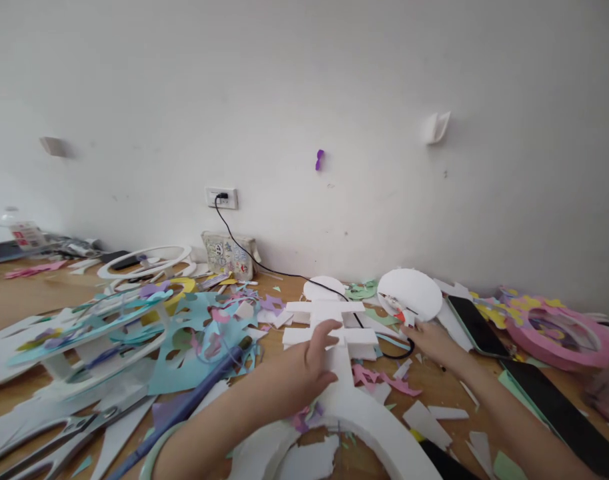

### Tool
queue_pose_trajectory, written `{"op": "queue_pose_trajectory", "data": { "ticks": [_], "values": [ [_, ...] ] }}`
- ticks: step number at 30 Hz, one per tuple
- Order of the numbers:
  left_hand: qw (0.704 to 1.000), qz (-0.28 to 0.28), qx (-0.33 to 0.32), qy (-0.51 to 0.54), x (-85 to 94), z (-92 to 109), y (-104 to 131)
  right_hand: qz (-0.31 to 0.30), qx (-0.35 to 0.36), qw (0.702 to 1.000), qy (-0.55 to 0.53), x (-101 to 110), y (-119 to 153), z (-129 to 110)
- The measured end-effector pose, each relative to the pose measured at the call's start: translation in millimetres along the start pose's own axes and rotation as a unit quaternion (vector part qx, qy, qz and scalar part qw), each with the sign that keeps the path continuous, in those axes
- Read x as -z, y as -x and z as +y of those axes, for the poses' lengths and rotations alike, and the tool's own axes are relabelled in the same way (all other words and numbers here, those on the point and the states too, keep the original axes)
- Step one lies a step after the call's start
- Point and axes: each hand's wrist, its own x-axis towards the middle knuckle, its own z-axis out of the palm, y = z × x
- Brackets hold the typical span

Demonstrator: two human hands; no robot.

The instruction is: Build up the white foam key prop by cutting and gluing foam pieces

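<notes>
Seems light, stiff but fragile, like foam; better to hold the white frame (345, 370) by its broad curved band (384, 423). Lies on the counter (74, 287), beneath the loosely spread left grip (314, 363). Cannot tell the state of the right grip (429, 340), near the black cord (401, 357).

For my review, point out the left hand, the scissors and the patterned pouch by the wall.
Left hand (311, 367): head view, on the back of the hand.
Scissors (93, 421): head view, near the joint.
Patterned pouch (223, 257): head view, on its front face.
</notes>
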Motion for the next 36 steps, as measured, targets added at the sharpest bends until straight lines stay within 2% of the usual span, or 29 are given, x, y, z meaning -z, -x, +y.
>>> {"op": "queue_pose_trajectory", "data": {
  "ticks": [2, 4, 5, 6, 7, 9, 10, 13, 15, 19, 21, 23, 26, 30, 33, 36],
  "values": [
    [0.999, 0.002, -0.004, 0.041, -0.5, -7, -6, 0.01, 0.035, 0.999, 0.026, -2, 13, -21],
    [0.997, 0.008, -0.025, 0.076, -3.7, -10, -8, -0.009, 0.065, 0.998, 0.025, -11, 34, -46],
    [0.995, 0.008, -0.038, 0.09, -5.4, -9, -7, -0.042, 0.071, 0.996, 0.022, -16, 45, -59],
    [0.993, 0.007, -0.054, 0.1, -6.8, -8, -6, -0.104, 0.057, 0.993, 0.005, -22, 57, -71],
    [0.991, 0.007, -0.072, 0.108, -7.9, -7, -5, -0.164, 0.081, 0.983, -0.01, -27, 68, -82],
    [0.988, 0.007, -0.102, 0.116, -8.9, -6, -3, -0.216, 0.154, 0.964, -0.02, -36, 84, -95],
    [0.986, 0.007, -0.112, 0.121, -8.8, -7, -3, -0.221, 0.187, 0.957, -0.018, -40, 89, -98],
    [0.984, 0.001, -0.102, 0.147, -5.3, -9, -5, -0.208, 0.236, 0.949, -0.017, -45, 91, -96],
    [0.989, 0.0, -0.07, 0.13, 0.7, -7, -6, -0.204, 0.231, 0.951, -0.034, -48, 87, -89],
    [1.0, 0.011, -0.013, 0.005, 16.9, 1, -7, -0.181, 0.105, 0.972, -0.11, -53, 77, -77],
    [1.0, 0.023, 0.01, 0.01, 21.0, 2, -9, -0.184, 0.039, 0.97, -0.153, -57, 73, -72],
    [0.997, 0.038, 0.036, 0.065, 20.1, -2, -13, -0.185, 0.021, 0.965, -0.185, -61, 71, -68],
    [0.987, 0.045, 0.069, 0.136, 12.7, -14, -22, -0.165, 0.088, 0.964, -0.188, -67, 69, -62],
    [0.981, 0.026, 0.084, 0.174, 5.5, -28, -29, -0.136, 0.185, 0.967, -0.107, -72, 67, -55],
    [0.979, 0.014, 0.087, 0.185, 6.0, -29, -28, -0.129, 0.217, 0.965, -0.07, -72, 68, -53],
    [0.98, -0.011, 0.095, 0.176, 9.3, -24, -26, -0.12, 0.223, 0.964, -0.078, -71, 69, -54]
  ]
}}
